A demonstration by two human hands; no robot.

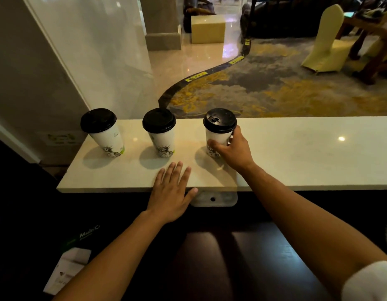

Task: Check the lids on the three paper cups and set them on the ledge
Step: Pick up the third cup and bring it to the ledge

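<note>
Your right hand [230, 148] is wrapped around the lower body of the right cup [218, 132], thumb across the front and fingers curled behind it, and the cup stands upright on the pale stone ledge [296, 153] with its black lid [219, 120] seated on top. Your left hand [172, 192] lies flat and spread, palm down, its fingers straight on the ledge's near edge and holding nothing. To the left of the held cup stands the middle cup [160, 132], and further left the left cup [103, 131]; both are upright on the ledge, well apart from each other, and both carry black lids. All three cups sit in a row toward the far side of the ledge. Below your left forearm, on the dark floor, lies a white and green package [68, 266]. Beyond the ledge you see patterned carpet [275, 88] and a covered chair [327, 42].
</note>
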